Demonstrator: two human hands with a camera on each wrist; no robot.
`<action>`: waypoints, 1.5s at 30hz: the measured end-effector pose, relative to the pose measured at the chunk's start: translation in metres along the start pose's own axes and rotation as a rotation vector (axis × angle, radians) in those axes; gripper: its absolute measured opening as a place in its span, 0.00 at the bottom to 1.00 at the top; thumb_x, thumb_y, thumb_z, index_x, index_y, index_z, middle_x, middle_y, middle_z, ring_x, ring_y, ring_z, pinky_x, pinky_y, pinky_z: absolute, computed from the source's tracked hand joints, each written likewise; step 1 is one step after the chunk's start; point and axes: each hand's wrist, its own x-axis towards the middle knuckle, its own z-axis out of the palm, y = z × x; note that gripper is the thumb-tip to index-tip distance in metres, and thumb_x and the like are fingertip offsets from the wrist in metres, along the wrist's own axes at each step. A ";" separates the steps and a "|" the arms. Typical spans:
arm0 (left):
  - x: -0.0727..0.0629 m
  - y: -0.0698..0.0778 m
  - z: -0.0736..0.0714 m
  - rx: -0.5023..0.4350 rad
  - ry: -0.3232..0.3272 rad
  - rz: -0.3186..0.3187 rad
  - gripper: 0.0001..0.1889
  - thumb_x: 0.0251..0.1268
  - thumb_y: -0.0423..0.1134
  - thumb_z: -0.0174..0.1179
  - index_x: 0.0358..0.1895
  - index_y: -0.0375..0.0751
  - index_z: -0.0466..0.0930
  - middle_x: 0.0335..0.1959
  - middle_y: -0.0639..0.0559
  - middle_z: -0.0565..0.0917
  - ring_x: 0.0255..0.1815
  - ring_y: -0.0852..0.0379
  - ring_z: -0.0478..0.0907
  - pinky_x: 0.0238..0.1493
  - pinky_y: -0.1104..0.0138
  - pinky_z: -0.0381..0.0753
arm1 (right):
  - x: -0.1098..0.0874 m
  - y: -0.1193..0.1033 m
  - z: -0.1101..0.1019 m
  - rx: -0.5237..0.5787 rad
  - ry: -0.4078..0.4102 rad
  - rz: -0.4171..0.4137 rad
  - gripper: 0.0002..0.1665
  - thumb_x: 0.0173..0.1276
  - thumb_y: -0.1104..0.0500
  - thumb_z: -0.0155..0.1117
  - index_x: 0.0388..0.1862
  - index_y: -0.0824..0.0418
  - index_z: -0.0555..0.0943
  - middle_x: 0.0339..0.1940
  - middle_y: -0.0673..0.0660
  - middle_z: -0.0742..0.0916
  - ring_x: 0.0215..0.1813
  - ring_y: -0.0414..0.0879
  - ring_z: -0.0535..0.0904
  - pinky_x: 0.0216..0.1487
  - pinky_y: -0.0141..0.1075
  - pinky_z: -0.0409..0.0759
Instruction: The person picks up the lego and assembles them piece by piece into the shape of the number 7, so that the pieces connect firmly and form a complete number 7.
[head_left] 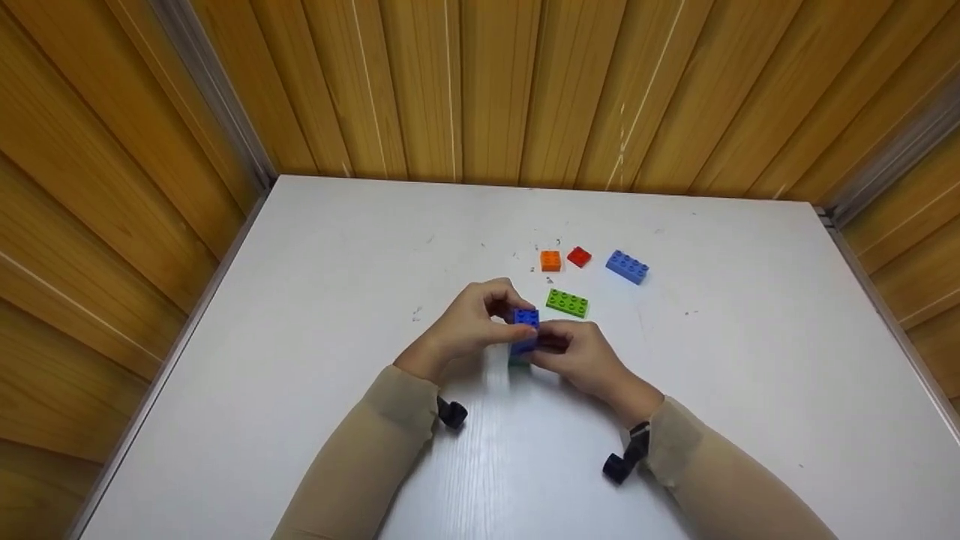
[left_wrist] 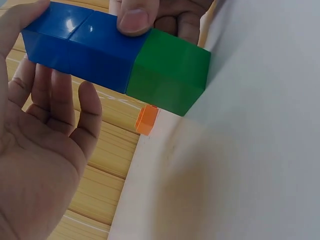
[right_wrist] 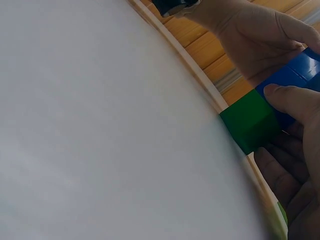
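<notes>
A short tower of toy building bricks stands upright between the two hands: a green brick point(left_wrist: 167, 70) at the bottom, a blue brick point(left_wrist: 102, 55) in the middle and another blue brick point(head_left: 526, 316) with studs on top. The left hand point(head_left: 469, 319) grips the top blue brick between thumb and fingers. From the other side, the right hand point(head_left: 589, 356) pinches the middle blue brick, its thumb near the seam with the green one. Whether the green brick touches the table or hovers just over it, I cannot tell.
Beyond the hands lie a lime green flat brick point(head_left: 568, 302), an orange brick point(head_left: 550, 261), a small red brick point(head_left: 579, 256) and a lighter blue long brick point(head_left: 627, 267). They rest on a white table point(head_left: 337, 247), bordered by wood-patterned panels point(head_left: 487, 90) at the back and sides.
</notes>
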 end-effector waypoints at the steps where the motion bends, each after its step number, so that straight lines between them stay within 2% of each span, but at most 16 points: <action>1: 0.000 0.000 0.000 -0.001 0.002 0.000 0.14 0.68 0.35 0.81 0.52 0.39 0.92 0.45 0.55 0.86 0.44 0.57 0.80 0.51 0.66 0.80 | 0.000 0.000 0.000 0.002 -0.001 -0.002 0.24 0.72 0.63 0.82 0.65 0.64 0.91 0.59 0.62 0.96 0.59 0.41 0.94 0.62 0.29 0.90; 8: 0.000 -0.002 0.001 -0.030 -0.007 0.003 0.14 0.68 0.33 0.80 0.52 0.34 0.90 0.43 0.57 0.86 0.45 0.57 0.85 0.55 0.65 0.85 | -0.001 0.004 0.000 0.001 0.018 -0.088 0.21 0.71 0.64 0.83 0.62 0.63 0.92 0.57 0.61 0.96 0.57 0.39 0.94 0.61 0.31 0.92; 15: 0.001 -0.002 0.001 -0.012 -0.026 0.006 0.14 0.70 0.33 0.79 0.53 0.33 0.88 0.45 0.54 0.86 0.44 0.58 0.85 0.55 0.66 0.87 | -0.003 0.008 -0.009 0.006 0.044 -0.200 0.23 0.70 0.69 0.82 0.63 0.63 0.92 0.59 0.62 0.95 0.61 0.40 0.93 0.63 0.43 0.94; 20: 0.001 -0.003 0.000 -0.004 -0.026 0.000 0.14 0.71 0.33 0.78 0.54 0.33 0.87 0.49 0.44 0.88 0.45 0.57 0.85 0.55 0.66 0.87 | -0.001 0.007 -0.017 -0.014 0.159 -0.210 0.19 0.72 0.71 0.78 0.61 0.68 0.91 0.56 0.65 0.95 0.58 0.38 0.93 0.63 0.34 0.92; 24: 0.001 -0.004 0.000 -0.004 -0.027 -0.004 0.14 0.71 0.32 0.78 0.54 0.33 0.87 0.50 0.41 0.89 0.45 0.57 0.84 0.56 0.64 0.88 | 0.001 0.007 -0.022 -0.050 0.283 -0.138 0.16 0.74 0.70 0.78 0.60 0.70 0.91 0.54 0.63 0.95 0.55 0.36 0.91 0.61 0.26 0.89; 30: 0.001 -0.002 0.001 -0.002 -0.028 -0.046 0.15 0.71 0.35 0.79 0.55 0.36 0.88 0.50 0.46 0.88 0.46 0.56 0.84 0.58 0.58 0.88 | 0.005 0.010 -0.031 -0.100 0.461 0.046 0.18 0.77 0.65 0.77 0.64 0.65 0.90 0.57 0.59 0.94 0.55 0.43 0.86 0.55 0.22 0.84; 35: 0.001 -0.001 0.001 0.005 -0.026 -0.068 0.15 0.71 0.36 0.80 0.55 0.38 0.88 0.50 0.47 0.88 0.46 0.55 0.83 0.59 0.57 0.87 | 0.007 0.013 -0.042 -0.160 0.451 0.214 0.25 0.78 0.59 0.77 0.71 0.60 0.87 0.65 0.58 0.92 0.55 0.48 0.80 0.49 0.19 0.79; 38: 0.001 -0.002 0.001 0.013 -0.027 -0.066 0.15 0.70 0.36 0.80 0.55 0.37 0.88 0.50 0.46 0.88 0.46 0.55 0.82 0.57 0.58 0.87 | 0.008 0.013 -0.048 -0.228 0.414 0.277 0.27 0.77 0.56 0.79 0.72 0.59 0.87 0.67 0.60 0.90 0.54 0.51 0.77 0.48 0.27 0.78; 40: 0.002 -0.002 0.001 0.018 -0.028 -0.060 0.15 0.70 0.36 0.80 0.54 0.37 0.88 0.50 0.45 0.88 0.45 0.55 0.82 0.56 0.58 0.86 | 0.008 0.012 -0.050 -0.278 0.379 0.311 0.29 0.76 0.56 0.79 0.73 0.58 0.86 0.70 0.60 0.89 0.57 0.54 0.79 0.55 0.33 0.81; 42: 0.002 -0.002 0.001 0.027 -0.028 -0.062 0.15 0.70 0.37 0.80 0.54 0.38 0.88 0.50 0.46 0.88 0.46 0.56 0.81 0.56 0.59 0.86 | 0.009 0.013 -0.052 -0.321 0.339 0.344 0.31 0.76 0.55 0.79 0.75 0.58 0.85 0.74 0.61 0.87 0.66 0.57 0.81 0.68 0.43 0.85; 45: 0.002 -0.002 0.001 0.034 -0.028 -0.064 0.15 0.70 0.38 0.81 0.55 0.39 0.89 0.50 0.47 0.87 0.46 0.55 0.80 0.55 0.61 0.84 | 0.010 0.014 -0.053 -0.365 0.297 0.380 0.32 0.77 0.55 0.78 0.77 0.59 0.85 0.78 0.63 0.84 0.79 0.61 0.79 0.85 0.57 0.78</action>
